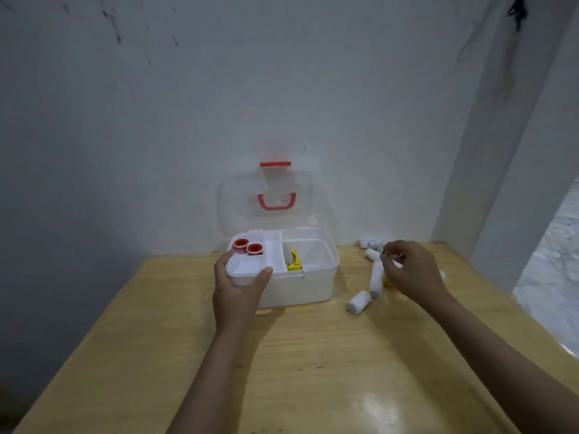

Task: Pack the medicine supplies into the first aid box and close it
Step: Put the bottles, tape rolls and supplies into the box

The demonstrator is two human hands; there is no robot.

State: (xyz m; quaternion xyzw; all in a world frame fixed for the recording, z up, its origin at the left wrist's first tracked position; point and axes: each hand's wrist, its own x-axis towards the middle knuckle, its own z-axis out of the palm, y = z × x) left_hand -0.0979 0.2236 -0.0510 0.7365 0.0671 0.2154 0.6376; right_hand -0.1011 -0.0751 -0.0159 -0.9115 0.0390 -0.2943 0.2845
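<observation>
A white first aid box [300,288] stands open on the wooden table [313,371], its clear lid [266,198] with red handle leaning on the wall. Two red tape rolls [247,245] sit in its left tray and a yellow packet [294,261] lies in the middle. My left hand [238,292] grips the box's front left corner. My right hand [410,270] hovers over white bandage rolls [376,277] right of the box, fingertips pinched together near a small dark item; whether it holds it is unclear. A yellow item peeks out under that hand.
Another bandage roll [358,302] lies near the box's front right corner, and more rolls [369,244] lie by the wall. The table sits in a corner; a white pillar [501,183] rises at the right.
</observation>
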